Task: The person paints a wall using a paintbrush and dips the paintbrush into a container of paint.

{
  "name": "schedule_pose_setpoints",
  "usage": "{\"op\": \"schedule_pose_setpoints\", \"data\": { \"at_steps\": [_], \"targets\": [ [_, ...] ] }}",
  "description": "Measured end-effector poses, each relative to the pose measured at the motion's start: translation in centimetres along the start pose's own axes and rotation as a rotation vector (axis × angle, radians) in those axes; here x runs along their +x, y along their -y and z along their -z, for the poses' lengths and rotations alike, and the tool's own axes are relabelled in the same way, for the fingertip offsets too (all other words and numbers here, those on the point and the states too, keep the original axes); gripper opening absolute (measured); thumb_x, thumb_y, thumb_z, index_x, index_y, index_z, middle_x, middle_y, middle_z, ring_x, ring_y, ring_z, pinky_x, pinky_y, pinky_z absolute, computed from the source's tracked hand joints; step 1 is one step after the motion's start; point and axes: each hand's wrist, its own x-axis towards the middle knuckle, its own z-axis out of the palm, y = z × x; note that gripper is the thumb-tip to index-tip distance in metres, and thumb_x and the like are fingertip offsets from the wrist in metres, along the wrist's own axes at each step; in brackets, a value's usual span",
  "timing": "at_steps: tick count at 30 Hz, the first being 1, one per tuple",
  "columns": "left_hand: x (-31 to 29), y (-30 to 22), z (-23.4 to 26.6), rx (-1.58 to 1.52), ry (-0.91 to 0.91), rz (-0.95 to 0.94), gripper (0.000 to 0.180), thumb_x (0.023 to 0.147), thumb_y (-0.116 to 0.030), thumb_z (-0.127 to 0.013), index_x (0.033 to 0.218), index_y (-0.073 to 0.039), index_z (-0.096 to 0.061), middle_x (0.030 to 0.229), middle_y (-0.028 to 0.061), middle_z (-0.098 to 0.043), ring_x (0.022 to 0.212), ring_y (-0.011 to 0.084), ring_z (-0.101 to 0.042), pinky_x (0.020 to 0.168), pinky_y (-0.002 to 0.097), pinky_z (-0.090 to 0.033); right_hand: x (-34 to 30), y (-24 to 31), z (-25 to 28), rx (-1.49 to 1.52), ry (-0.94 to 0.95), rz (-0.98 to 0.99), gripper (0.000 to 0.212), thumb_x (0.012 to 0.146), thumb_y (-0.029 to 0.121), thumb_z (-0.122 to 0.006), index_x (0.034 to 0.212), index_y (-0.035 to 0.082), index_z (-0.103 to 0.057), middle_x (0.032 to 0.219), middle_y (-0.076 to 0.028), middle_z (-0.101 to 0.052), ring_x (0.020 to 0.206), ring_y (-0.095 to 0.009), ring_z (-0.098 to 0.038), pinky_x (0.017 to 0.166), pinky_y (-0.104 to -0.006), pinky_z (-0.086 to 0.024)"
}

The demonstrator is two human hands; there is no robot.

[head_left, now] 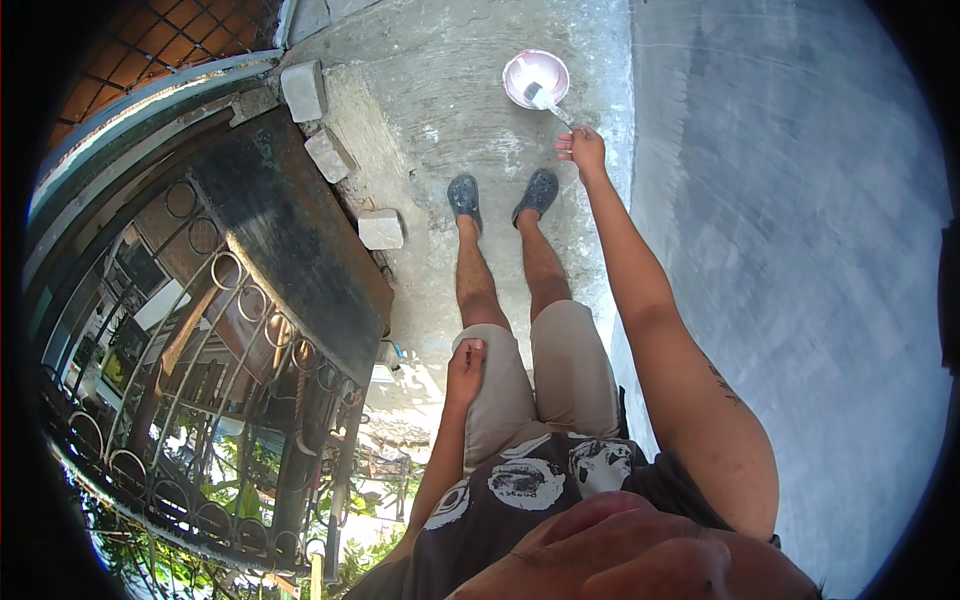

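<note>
My right hand (584, 152) reaches far forward along the wall, its fingers closed round the handle of a paintbrush (548, 101). The brush slants down into a round, pale pink bucket (508, 84) on the concrete floor, its head inside the rim. Whitish paint shows in the bucket and on the brush. By my left thigh, near the knee of my beige shorts (500, 372), my left hand (466, 372) rests with loosely curled fingers. I see nothing in it.
To the right rises a grey wall (780, 250) with streaky whitish coating. Pale blocks (380, 229) line the floor's left side beside a dark panel (290, 240) and a metal railing (200, 330). My feet in dark clogs (537, 193) stand behind the bucket.
</note>
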Motion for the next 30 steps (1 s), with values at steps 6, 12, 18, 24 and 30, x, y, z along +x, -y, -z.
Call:
{"op": "schedule_pose_setpoints", "data": {
  "at_steps": [6, 12, 18, 24, 30],
  "targets": [
    [-0.1, 0.1, 0.2, 0.031, 0.062, 0.048, 0.032, 0.109, -0.031, -0.050, 0.111, -0.001, -0.062, 0.105, 0.0085, -0.071, 0.088, 0.0162, -0.066, 0.085, 0.0307, -0.052, 0.5, -1.8, -0.6, 0.085, -0.080, -0.144, 0.039, 0.105, 0.016, -0.044, 0.134, -0.011, -0.050, 0.103, -0.021, -0.072, 0.080, -0.025, -0.075, 0.058, -0.0327, -0.061],
    [-0.2, -0.2, 0.0, 0.051, 0.045, 0.057, 0.033, 0.109, -0.032, -0.050, 0.109, -0.001, -0.063, 0.103, 0.0086, -0.071, 0.087, 0.0155, -0.065, 0.085, 0.0301, -0.051, -0.7, -2.5, -0.4, 0.154, -0.207, -0.190, 0.042, 0.103, 0.015, -0.048, 0.135, -0.013, -0.050, 0.105, -0.022, -0.073, 0.082, -0.026, -0.075, 0.058, -0.0343, -0.062],
    [0.0, -0.4, -0.4, 0.010, -0.014, -0.005, 0.033, 0.108, -0.031, -0.053, 0.103, 0.000, -0.064, 0.082, 0.0083, -0.064, 0.078, 0.0150, -0.059, 0.078, 0.0297, -0.050, -2.5, -2.7, 1.8, 0.106, -0.217, -0.168, 0.045, 0.102, 0.014, -0.051, 0.138, -0.013, -0.048, 0.104, -0.022, -0.072, 0.084, -0.026, -0.075, 0.060, -0.0361, -0.064],
    [0.0, -0.5, -0.1, 0.012, -0.013, 0.003, 0.033, 0.108, -0.031, -0.053, 0.104, 0.000, -0.064, 0.080, 0.0072, -0.062, 0.076, 0.0147, -0.058, 0.076, 0.0294, -0.049, -5.3, -1.9, 4.0, 0.176, -0.117, -0.082, 0.041, 0.104, 0.014, -0.050, 0.136, -0.011, -0.051, 0.109, -0.022, -0.072, 0.089, -0.026, -0.075, 0.067, -0.0350, -0.064],
    [0.3, -0.3, -0.3, 0.040, 0.000, 0.007, 0.033, 0.108, -0.031, -0.053, 0.104, 0.000, -0.064, 0.080, 0.0067, -0.062, 0.075, 0.0141, -0.057, 0.075, 0.0294, -0.049, -5.6, -0.5, 1.9, -0.183, -0.067, 0.267, 0.035, 0.101, 0.014, -0.055, 0.131, -0.004, -0.061, 0.097, -0.017, -0.075, 0.086, -0.025, -0.075, 0.067, -0.0359, -0.062]
  ]
}}
